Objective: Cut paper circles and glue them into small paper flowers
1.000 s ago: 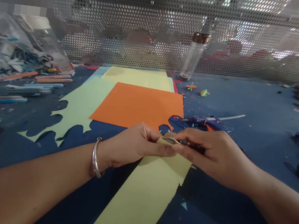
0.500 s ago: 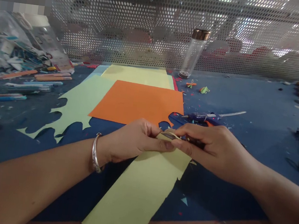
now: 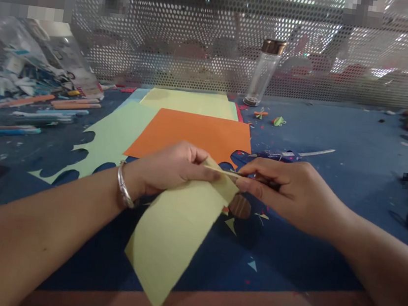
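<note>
My left hand (image 3: 172,169) pinches a pale yellow sheet of paper (image 3: 176,224) between thumb and fingers. The sheet bends and hangs down toward the table's front edge. My right hand (image 3: 289,188) is closed round dark scissors (image 3: 272,184), mostly hidden by the fingers, and its fingertips meet the paper's upper edge. A thin strip of the paper stands edge-on between both hands. Below the right fingertips lies a brown oval piece (image 3: 240,206) with light lines, beside yellow paper scraps (image 3: 231,225).
Behind my hands lie an orange sheet (image 3: 191,134) and a cut green sheet (image 3: 117,130). A glue gun (image 3: 281,156) lies beyond my right hand. A glass bottle (image 3: 264,73) stands by the perforated metal screen (image 3: 189,32). Coloured sticks (image 3: 45,116) are at left.
Both hands have risen slightly, away from me. The yellow sheet has turned and curled, its lower end lifting. The brown oval piece and scraps beneath it have come into view.
</note>
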Motion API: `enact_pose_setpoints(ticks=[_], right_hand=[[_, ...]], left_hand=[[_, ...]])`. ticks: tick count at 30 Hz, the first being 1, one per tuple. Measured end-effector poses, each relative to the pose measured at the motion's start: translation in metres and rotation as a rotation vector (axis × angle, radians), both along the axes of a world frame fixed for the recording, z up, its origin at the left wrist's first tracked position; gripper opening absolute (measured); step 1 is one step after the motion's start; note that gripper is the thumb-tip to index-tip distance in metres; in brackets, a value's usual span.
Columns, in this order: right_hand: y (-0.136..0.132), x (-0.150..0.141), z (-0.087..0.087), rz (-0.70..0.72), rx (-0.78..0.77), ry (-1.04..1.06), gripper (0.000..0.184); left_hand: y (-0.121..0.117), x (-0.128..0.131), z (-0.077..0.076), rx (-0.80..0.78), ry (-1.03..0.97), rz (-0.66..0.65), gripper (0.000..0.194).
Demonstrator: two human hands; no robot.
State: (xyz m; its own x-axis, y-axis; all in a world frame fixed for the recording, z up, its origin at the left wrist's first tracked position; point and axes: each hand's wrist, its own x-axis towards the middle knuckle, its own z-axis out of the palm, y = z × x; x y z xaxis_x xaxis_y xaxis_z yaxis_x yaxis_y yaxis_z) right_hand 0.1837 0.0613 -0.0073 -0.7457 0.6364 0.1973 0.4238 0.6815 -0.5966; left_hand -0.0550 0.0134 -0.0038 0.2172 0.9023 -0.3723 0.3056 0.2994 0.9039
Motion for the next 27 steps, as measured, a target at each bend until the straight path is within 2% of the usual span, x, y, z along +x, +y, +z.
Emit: enact_pose_setpoints(ticks=[3,7,10,12,13,15,18,19,23,27], right_hand=[[0.001,0.001,0.001,-0.015,0.0,-0.012,0.034],[0.002,0.003,0.001,-0.016,0.001,-0.034,0.032],[0.003,0.003,0.0,-0.019,0.017,-0.034,0.032],[0.003,0.002,0.0,-0.017,0.02,-0.027,0.031],[0.004,0.001,0.0,-0.015,0.021,-0.023,0.03],[0.004,0.001,0.0,-0.012,0.025,-0.014,0.029],[0.003,0.0,0.001,-0.008,0.028,-0.016,0.03],[0.003,0.0,0.001,-0.006,0.03,-0.017,0.031],[0.005,0.002,0.0,-0.044,0.092,-0.033,0.032],[0.008,0.002,0.0,-0.097,0.115,-0.107,0.03]], left_hand=[[0.011,-0.02,0.002,0.235,0.307,0.083,0.029],[0.018,-0.037,-0.003,0.559,0.685,0.12,0.029],[0.011,-0.029,-0.004,0.849,0.962,0.144,0.04],[0.003,-0.017,-0.002,0.951,0.987,0.107,0.033],[-0.001,-0.01,-0.002,0.962,0.929,0.072,0.028],[-0.008,0.003,-0.002,0.823,0.744,-0.01,0.024],[-0.013,0.016,-0.004,0.544,0.455,-0.06,0.036],[-0.013,0.018,-0.004,0.495,0.408,-0.075,0.039],[-0.013,0.021,-0.006,0.53,0.475,-0.17,0.022],[-0.014,0.02,-0.007,0.562,0.519,-0.213,0.017]])
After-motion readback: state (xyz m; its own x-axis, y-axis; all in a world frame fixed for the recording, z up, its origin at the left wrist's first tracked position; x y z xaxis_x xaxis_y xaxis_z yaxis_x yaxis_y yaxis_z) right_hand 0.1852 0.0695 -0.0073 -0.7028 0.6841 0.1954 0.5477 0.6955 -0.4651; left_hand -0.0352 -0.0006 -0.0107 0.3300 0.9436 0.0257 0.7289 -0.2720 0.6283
